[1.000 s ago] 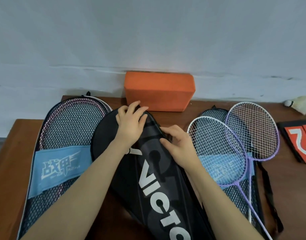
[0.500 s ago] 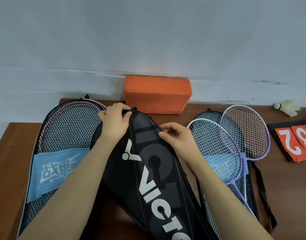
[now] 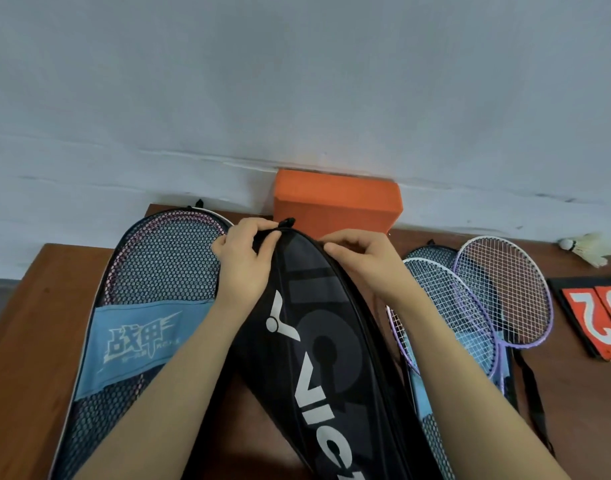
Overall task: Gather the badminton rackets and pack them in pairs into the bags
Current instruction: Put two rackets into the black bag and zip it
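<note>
Here, two hands [image 3: 243, 263] [image 3: 363, 259] pinch one black bag [image 3: 318, 341].

- Both bare arms reach forward from the bottom of the view, and they come closer together toward the hands.
- The left hand [image 3: 244, 258] has its back facing up. Its fingers [image 3: 262, 227] are curled, and the thumb and first finger pinch together at the tips.
- The right hand [image 3: 363, 259] sits just beside it at the same height. Its fingers are curled too, with the thumb pointing toward the left hand.
</note>
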A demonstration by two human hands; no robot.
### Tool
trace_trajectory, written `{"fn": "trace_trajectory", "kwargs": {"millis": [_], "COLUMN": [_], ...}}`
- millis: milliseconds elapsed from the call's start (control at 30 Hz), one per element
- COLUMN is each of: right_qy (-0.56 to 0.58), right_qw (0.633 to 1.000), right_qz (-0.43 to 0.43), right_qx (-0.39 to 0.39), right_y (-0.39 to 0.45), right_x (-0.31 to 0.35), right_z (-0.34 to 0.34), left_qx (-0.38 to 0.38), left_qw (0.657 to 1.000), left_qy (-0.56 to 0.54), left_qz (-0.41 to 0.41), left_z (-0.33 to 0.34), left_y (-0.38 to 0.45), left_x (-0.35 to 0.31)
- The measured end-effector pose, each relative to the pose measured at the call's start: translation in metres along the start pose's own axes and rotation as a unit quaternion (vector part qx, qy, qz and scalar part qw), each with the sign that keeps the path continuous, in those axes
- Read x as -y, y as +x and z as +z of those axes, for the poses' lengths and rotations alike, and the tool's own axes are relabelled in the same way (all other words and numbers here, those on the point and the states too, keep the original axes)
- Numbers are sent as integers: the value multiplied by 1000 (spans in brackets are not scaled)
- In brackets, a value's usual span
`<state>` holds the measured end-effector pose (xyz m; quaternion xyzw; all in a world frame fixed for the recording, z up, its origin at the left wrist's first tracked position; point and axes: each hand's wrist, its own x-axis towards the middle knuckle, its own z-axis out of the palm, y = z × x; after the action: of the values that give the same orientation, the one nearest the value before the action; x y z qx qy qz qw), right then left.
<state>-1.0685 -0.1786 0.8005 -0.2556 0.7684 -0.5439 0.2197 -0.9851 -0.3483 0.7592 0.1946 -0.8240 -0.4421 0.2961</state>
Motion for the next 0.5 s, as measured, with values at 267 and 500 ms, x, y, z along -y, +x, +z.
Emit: {"fn": "trace_trajectory", "kwargs": {"millis": [267, 500], "right_qy": [-54, -242], "right_qw": [996, 952], "right_qz": [-43, -170], "right_qx": [-49, -74], "right_y": [-5, -8], "right_x": [-6, -1], "right_z": [2, 2], "left_qx": [38, 97], "left_qw": [987, 964], "left_qy": [129, 160], "left_qz": [84, 192], "left_z": [-1, 3], "left_y": [-4, 7], "left_x": [-6, -9]}}
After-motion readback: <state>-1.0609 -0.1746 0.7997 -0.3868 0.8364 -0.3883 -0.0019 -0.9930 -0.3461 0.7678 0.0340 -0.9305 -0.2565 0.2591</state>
